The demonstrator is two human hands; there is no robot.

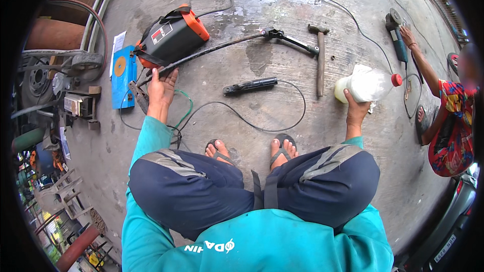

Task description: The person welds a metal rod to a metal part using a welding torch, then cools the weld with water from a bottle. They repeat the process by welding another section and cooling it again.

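Observation:
My left hand (162, 85) holds the near end of a long dark rod (212, 49), whose far end has a jointed metal fitting (275, 35) with a short black arm. A metal clamp (138, 95) lies beside that hand. My right hand (355, 102) grips a cloudy plastic jug (360, 86) with a red cap, lying on its side over a white scrap. A black cylinder (249, 86) with a cable rests on the concrete between my hands. Above the jug lies a hammer (320, 63) with a wooden handle.
An orange-and-black machine (174, 35) and blue board (121, 78) sit left. Cables cross the floor (242, 136). Cylinders, wheels and metal frames (63, 45) crowd the left. At right another person (448, 121) crouches, a hand (407, 35) at an angle grinder (396, 35); a vehicle (456, 221) stands behind.

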